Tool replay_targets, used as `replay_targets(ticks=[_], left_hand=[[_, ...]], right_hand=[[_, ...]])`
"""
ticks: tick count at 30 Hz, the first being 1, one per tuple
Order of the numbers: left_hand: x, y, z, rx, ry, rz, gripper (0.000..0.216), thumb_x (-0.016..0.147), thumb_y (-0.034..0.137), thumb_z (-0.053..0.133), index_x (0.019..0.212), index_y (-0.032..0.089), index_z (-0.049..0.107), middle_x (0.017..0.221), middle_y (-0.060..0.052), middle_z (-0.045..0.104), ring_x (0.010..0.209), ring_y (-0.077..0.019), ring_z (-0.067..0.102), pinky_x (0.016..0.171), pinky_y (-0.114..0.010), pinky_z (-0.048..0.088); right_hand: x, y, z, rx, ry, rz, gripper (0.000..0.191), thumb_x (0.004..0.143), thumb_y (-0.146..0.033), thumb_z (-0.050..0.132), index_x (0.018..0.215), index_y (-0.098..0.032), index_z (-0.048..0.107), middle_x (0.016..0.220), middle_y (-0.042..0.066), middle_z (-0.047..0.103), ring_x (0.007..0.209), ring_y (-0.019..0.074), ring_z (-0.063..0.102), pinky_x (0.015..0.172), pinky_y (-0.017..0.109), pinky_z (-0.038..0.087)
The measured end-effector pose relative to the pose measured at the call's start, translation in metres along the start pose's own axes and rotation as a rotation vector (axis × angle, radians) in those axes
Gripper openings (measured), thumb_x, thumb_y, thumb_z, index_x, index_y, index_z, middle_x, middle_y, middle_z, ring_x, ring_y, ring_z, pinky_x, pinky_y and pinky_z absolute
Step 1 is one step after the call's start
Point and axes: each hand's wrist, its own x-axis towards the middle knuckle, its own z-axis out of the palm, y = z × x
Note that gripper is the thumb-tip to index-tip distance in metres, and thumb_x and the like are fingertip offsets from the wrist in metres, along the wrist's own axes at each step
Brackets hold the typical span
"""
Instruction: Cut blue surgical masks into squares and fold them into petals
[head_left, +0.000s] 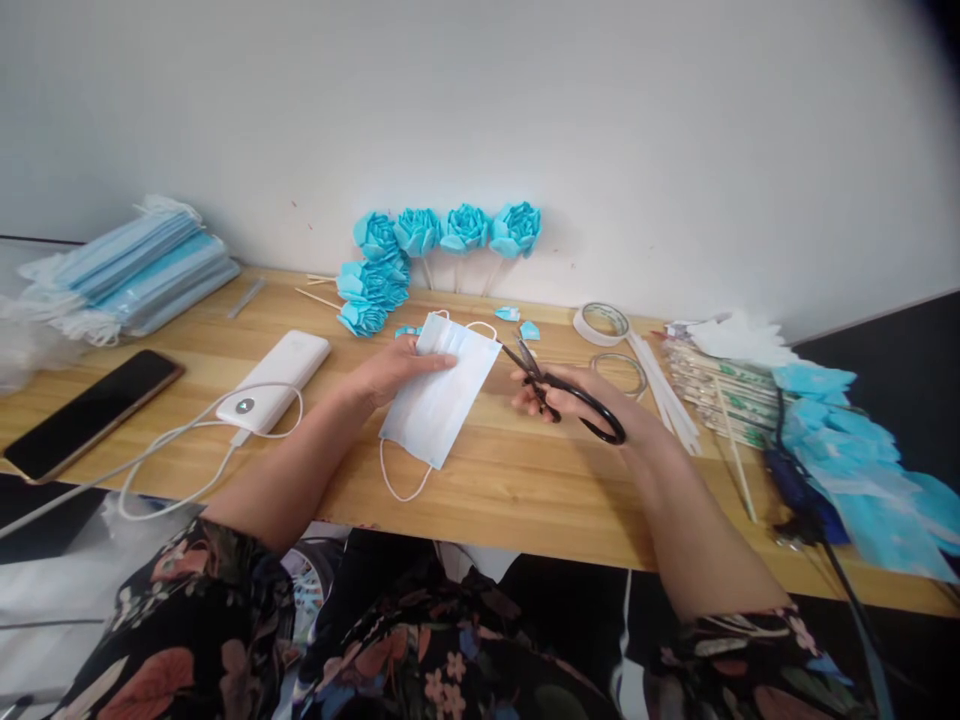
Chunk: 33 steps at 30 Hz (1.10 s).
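Note:
A pale blue face mask (446, 400) is pinched at its upper left in my left hand (397, 368), thumb across the front. White ear loops stick out at its top and bottom ends. My right hand (559, 390) grips black-handled scissors (540, 380), fingers in the loops. The blades are slightly parted and point at the mask's upper right corner, close to it; whether they touch I cannot tell. Behind the mask lie small blue cut pieces (529, 330). Several blue flowers on sticks (465, 230) lean against the wall or lie at the table's back.
On the left are a stack of masks (142, 270), a phone (94, 412) and a white power bank (277, 380) with its cable. To the right lie a tape roll (601, 324), white strips (661, 390), wrapped sticks (720, 385), a blue glue gun (806, 495) and blue mask material (847, 450).

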Motion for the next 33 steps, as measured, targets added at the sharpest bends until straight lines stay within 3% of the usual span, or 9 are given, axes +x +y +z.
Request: replay_targets(ticks=[8, 22, 33], left_hand=[[-0.005, 0.001, 0.006, 0.117, -0.054, 0.026, 0.04, 0.065, 0.039, 0.088, 0.09, 0.013, 0.072, 0.086, -0.011, 0.074, 0.068, -0.0212, 0.067, 0.061, -0.03, 0.052], [-0.003, 0.001, 0.001, 0.241, -0.15, 0.043, 0.053, 0.067, 0.049, 0.085, 0.101, 0.01, 0.07, 0.098, -0.012, 0.073, 0.078, -0.0193, 0.066, 0.068, -0.03, 0.052], [-0.006, 0.005, 0.003, 0.231, -0.128, 0.048, 0.048, 0.065, 0.047, 0.085, 0.093, 0.011, 0.07, 0.087, -0.009, 0.071, 0.072, -0.0182, 0.064, 0.064, -0.029, 0.051]], right_hand=[[0.004, -0.009, 0.014, 0.014, -0.053, 0.058, 0.058, 0.083, -0.061, 0.071, 0.122, -0.017, 0.067, 0.094, 0.009, 0.074, 0.066, 0.0118, 0.059, 0.057, 0.025, 0.047], [0.005, -0.01, 0.016, -0.038, -0.078, 0.043, 0.068, 0.083, -0.068, 0.067, 0.123, -0.013, 0.066, 0.092, 0.01, 0.069, 0.068, 0.0127, 0.056, 0.059, 0.026, 0.047], [0.006, -0.008, 0.017, -0.035, -0.067, 0.075, 0.06, 0.084, -0.063, 0.068, 0.118, -0.014, 0.069, 0.082, 0.004, 0.062, 0.059, 0.0084, 0.048, 0.052, 0.023, 0.041]])
